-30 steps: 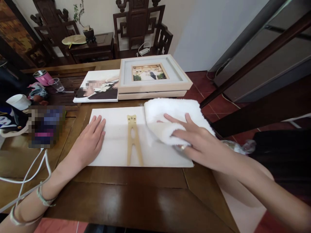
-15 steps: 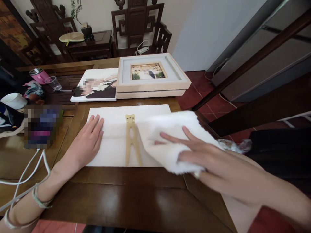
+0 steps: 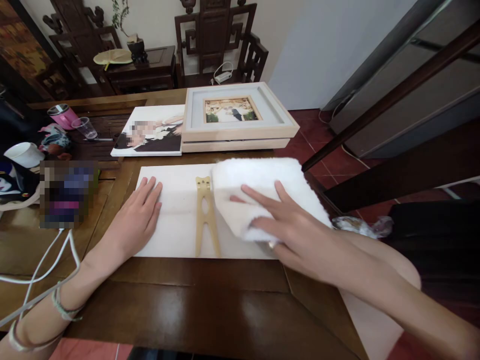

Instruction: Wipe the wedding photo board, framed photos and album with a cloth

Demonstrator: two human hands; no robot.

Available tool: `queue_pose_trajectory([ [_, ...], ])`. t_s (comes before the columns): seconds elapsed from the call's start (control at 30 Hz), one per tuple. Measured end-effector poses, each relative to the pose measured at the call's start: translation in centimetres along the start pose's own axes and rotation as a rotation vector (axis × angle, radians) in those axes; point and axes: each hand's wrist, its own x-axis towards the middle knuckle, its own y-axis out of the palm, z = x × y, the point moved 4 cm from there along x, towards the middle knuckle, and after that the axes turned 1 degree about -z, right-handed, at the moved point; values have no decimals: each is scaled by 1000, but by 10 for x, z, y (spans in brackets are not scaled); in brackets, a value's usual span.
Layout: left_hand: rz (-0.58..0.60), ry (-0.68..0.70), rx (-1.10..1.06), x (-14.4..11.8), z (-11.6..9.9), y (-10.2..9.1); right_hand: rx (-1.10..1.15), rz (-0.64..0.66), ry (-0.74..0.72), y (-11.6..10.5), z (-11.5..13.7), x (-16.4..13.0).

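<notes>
A white rectangular board lies flat on the wooden table, with a beige A-shaped stand leg hinged near its middle. My left hand rests flat over the board's left edge, fingers stretched out. A fluffy white cloth covers most of the board's right part. Gripping that cloth from above, my right hand has some fingers spread on top and a fold of the fabric around others. The board's right edge is largely hidden by cloth and hand.
Behind the board are stacked light-wood picture frames and a photo panel. To the left stand a white cup, a clear plastic cup and a pink tumbler. White cables run beside my left forearm.
My right hand and the cloth have moved away from me and slightly left over the board. My left hand stays in place on the board, as does the stand leg.
</notes>
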Motion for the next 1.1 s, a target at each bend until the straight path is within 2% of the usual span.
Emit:
queue_pose_trajectory([
  [0.17,4,-9,-6,1,0,1,102,69,-89,-6,47,-45],
  [0.3,3,-13,-14,0,0,0,171,101,-79,-12,50,-49],
  [0.43,2,-10,-9,0,0,0,142,111,-39,-11,25,-21],
  [0.6,-31,18,-15,-1,0,1,3,16,95,1,-5,33],
  [0.7,-37,24,-25,-1,0,1,-62,-56,180,10,-8,54],
  [0.77,-38,24,-31,-1,0,0,-74,-86,182,14,-3,56],
  [0.87,-36,23,-38,-1,0,-1,-55,-75,101,19,14,42],
  [1.1,-2,-7,-16,-1,-1,0,18,-69,-157,21,57,-20],
])
